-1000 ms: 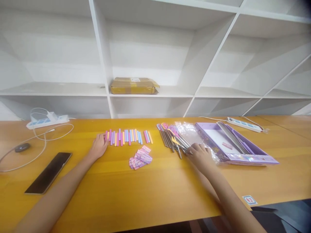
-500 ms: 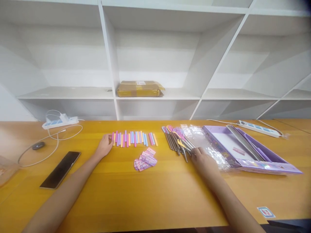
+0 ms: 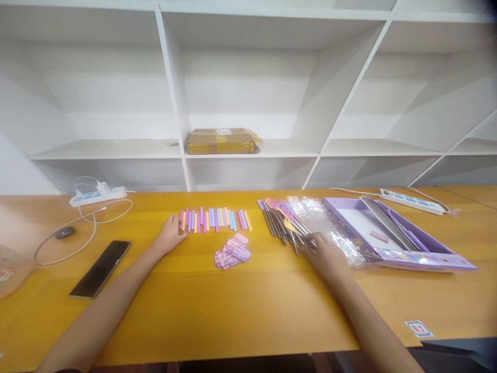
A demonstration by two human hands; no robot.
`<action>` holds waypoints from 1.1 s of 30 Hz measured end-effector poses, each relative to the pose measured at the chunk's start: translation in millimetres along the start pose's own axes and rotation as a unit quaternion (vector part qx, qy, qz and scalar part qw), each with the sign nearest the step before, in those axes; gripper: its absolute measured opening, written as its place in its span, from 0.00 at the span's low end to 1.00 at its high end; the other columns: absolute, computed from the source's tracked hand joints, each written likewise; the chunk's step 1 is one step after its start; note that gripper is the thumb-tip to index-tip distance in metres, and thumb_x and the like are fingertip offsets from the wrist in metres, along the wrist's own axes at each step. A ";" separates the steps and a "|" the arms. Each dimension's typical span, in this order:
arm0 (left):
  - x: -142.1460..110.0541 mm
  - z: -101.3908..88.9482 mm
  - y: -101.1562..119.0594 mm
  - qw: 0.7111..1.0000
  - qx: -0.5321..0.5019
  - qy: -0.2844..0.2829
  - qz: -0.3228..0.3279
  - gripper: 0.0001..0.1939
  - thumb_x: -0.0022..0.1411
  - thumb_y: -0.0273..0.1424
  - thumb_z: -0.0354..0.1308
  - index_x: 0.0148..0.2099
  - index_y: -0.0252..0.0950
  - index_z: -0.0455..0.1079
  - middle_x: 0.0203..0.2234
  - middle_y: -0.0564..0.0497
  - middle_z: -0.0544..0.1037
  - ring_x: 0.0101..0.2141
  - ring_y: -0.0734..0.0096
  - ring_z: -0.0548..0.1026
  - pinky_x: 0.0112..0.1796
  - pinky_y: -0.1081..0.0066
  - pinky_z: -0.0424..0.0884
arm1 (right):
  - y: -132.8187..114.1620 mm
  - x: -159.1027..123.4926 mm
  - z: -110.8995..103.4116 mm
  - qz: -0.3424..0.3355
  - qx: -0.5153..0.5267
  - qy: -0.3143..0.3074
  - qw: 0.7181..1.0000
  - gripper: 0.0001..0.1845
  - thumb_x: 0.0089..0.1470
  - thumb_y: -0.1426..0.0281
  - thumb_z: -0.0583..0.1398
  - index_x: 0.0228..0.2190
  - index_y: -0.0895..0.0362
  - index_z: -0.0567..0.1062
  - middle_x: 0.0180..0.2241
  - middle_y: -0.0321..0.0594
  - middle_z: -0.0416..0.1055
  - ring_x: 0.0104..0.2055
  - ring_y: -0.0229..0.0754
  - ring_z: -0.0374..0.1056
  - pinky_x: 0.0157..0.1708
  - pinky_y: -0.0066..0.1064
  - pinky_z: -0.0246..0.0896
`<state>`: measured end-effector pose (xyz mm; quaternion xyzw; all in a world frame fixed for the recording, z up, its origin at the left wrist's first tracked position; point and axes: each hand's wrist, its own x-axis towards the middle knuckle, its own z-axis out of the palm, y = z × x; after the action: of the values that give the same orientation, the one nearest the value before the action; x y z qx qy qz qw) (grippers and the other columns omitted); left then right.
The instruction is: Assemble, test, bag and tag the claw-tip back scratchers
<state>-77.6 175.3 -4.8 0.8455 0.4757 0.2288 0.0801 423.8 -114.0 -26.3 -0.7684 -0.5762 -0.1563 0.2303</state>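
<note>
At the left end of a row of short pink, purple, yellow and blue sticks [image 3: 216, 221], my left hand [image 3: 171, 235] rests on the table. Its fingers are closed on a pink stick [image 3: 180, 219] beside the row. My right hand [image 3: 326, 255] lies at the near right side of a pile of slim pen-like sticks [image 3: 281, 225] with brown and silver shafts and pink, blue and yellow tops. Its fingers are pinched around the lower end of a silver shaft, partly hidden by the hand. Between the hands is a small heap of printed pink and purple cards [image 3: 233, 252].
A clear plastic wrapper [image 3: 322, 223] and an open purple box [image 3: 423, 261] are on the right. On the left lie a black phone [image 3: 101, 269], a cable and a power strip [image 3: 98, 196]. Shelves behind hold a taped carton [image 3: 222, 141].
The view has shifted slightly. A pink stick now shows more clearly at the row's left end, by my left fingers. My right hand stays at the pile.
</note>
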 end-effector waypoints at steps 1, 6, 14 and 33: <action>0.3 0.2 1.1 1.000 0.007 -0.002 0.001 0.11 0.60 0.34 0.59 0.45 0.38 0.69 0.43 0.41 0.72 0.43 0.52 0.75 0.50 0.53 0.77 | 0.3 -0.6 -1.2 -0.001 0.010 -0.002 1.000 0.16 0.67 0.56 0.57 0.46 0.53 0.76 0.46 0.47 0.77 0.37 0.46 0.72 0.36 0.36 0.65; -1.1 1.8 8.5 0.999 0.049 -0.011 0.007 0.08 0.62 0.31 0.59 0.43 0.36 0.72 0.42 0.37 0.74 0.46 0.46 0.74 0.54 0.50 0.73 | 2.7 -1.8 -2.9 0.006 0.055 -0.027 0.998 0.19 0.67 0.51 0.57 0.45 0.53 0.76 0.46 0.45 0.78 0.38 0.47 0.74 0.36 0.36 0.65; -0.3 3.6 18.9 0.996 0.091 0.002 -0.018 0.11 0.67 0.33 0.57 0.45 0.33 0.76 0.43 0.34 0.76 0.45 0.44 0.75 0.52 0.50 0.73 | -1.7 -0.2 -1.3 -0.009 0.086 -0.023 0.996 0.20 0.66 0.48 0.58 0.42 0.52 0.76 0.44 0.41 0.79 0.33 0.42 0.74 0.33 0.35 0.64; 11.3 -11.2 -18.9 0.977 -0.073 0.065 -0.192 0.16 0.65 0.40 0.55 0.28 0.38 0.73 0.33 0.38 0.80 0.41 0.49 0.80 0.48 0.54 0.76 | 1.6 -3.8 -5.0 0.006 0.151 -0.011 0.988 0.24 0.66 0.45 0.59 0.42 0.53 0.77 0.40 0.44 0.77 0.31 0.42 0.71 0.31 0.33 0.61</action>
<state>-92.3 194.0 1.9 0.7138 0.6151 0.2981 0.1527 424.5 -120.1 -24.3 -0.7296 -0.5913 -0.0575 0.3387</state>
